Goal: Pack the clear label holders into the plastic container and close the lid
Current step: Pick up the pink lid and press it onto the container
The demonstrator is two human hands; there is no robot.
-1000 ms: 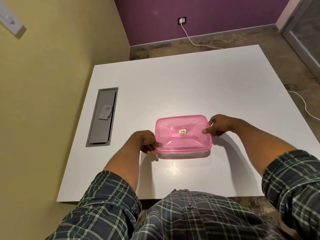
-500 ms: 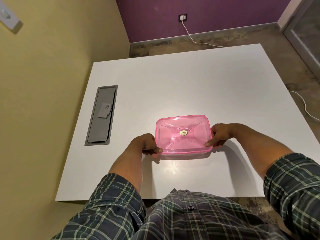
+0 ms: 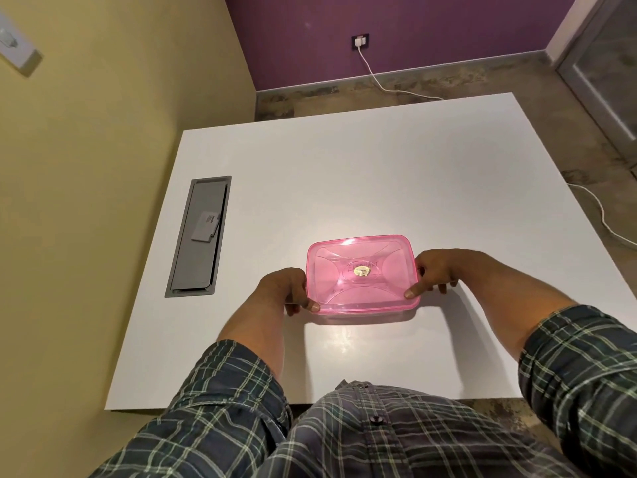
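Note:
A plastic container with a translucent pink lid (image 3: 362, 274) rests on the white table (image 3: 362, 174), near its front middle. The lid lies flat on top, with a small gold sticker at its centre. My left hand (image 3: 289, 291) grips the container's left end, thumb on the front left corner of the lid. At the right end, my right hand (image 3: 436, 270) holds it with the thumb pressing the front right corner. No clear label holders show on the table; the pink lid hides whatever is inside.
A grey cable hatch (image 3: 198, 236) is set into the table at the left, with a small white card (image 3: 205, 226) lying on it. A yellow wall runs close along the table's left side. A white cable (image 3: 382, 84) trails over the floor behind.
My right thumb has slid from the middle of the lid's right edge down to its front right corner. My left hand has stayed at the left end. The container has hardly moved.

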